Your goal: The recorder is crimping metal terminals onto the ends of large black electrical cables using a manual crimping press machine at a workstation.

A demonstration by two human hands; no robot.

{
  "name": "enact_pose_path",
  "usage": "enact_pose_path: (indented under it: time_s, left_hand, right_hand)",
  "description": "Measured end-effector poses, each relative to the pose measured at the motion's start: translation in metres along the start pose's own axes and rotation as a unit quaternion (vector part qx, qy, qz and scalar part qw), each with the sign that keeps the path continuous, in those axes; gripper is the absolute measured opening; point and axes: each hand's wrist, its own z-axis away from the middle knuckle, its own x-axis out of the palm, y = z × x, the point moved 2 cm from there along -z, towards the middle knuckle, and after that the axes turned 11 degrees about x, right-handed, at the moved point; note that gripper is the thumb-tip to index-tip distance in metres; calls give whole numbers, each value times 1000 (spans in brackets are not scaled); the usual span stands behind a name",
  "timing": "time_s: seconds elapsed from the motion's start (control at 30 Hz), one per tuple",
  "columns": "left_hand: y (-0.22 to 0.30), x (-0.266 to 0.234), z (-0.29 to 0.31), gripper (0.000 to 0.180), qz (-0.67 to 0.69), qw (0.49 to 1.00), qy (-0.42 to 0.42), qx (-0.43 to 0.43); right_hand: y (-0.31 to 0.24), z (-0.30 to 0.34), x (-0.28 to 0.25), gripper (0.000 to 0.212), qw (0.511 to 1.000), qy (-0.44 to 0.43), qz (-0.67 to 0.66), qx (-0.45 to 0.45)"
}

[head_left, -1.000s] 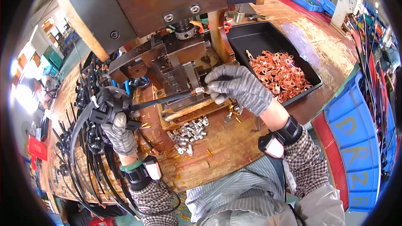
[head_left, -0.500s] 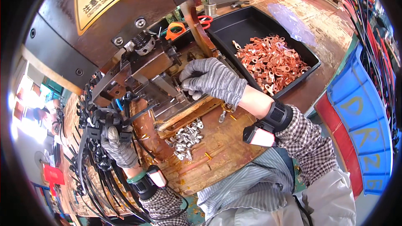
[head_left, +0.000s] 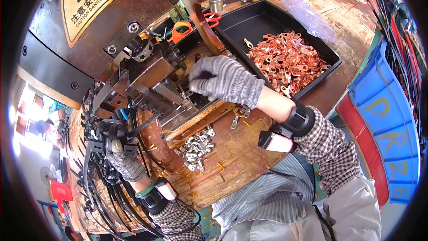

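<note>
My right hand, in a grey striped knit glove, is beside the dark metal tooling of a press. Its fingers are curled together, and anything between them is hidden. My left hand, gloved the same way, is closed around a bundle of black cables with black connector parts at the left of the press. Just below the press base lies a small pile of silver cable lugs on the wooden table. A couple of lugs lie apart from it, near my right wrist.
A black tray behind my right hand holds many copper lugs. Orange-handled scissors are behind the tooling. A plastic bag overlaps the tray's far edge. A blue bin stands at the right. The press body overhangs the upper left.
The view has shifted slightly. My right fingertips have drawn up a little from the tooling and curled in more. My left hand keeps its hold on the cables.
</note>
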Motion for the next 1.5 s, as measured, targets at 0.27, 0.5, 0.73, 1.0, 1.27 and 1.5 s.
enact_pose_path:
  time_s: [0.27,0.5,0.73,1.0,1.27,1.5]
  left_hand:
    - [3,0,2,55,21,1000,2,-16]
    - [4,5,2,55,17,999,22,-27]
    - [1,1,2,57,38,999,10,-28]
    - [13,12,2,52,28,999,-11,-21]
    - [11,10,5,52,64,998,6,-17]
    - [46,8,10,62,211,976,56,-5]
  right_hand:
    - [23,42,-59,15,942,266,85,-187]
    - [63,61,-80,16,938,308,-44,-149]
    - [68,59,-82,18,928,338,78,-137]
    - [68,59,-82,19,926,342,92,-132]
    - [71,57,-83,15,929,346,64,-111]
    - [72,56,-87,18,892,400,121,-173]
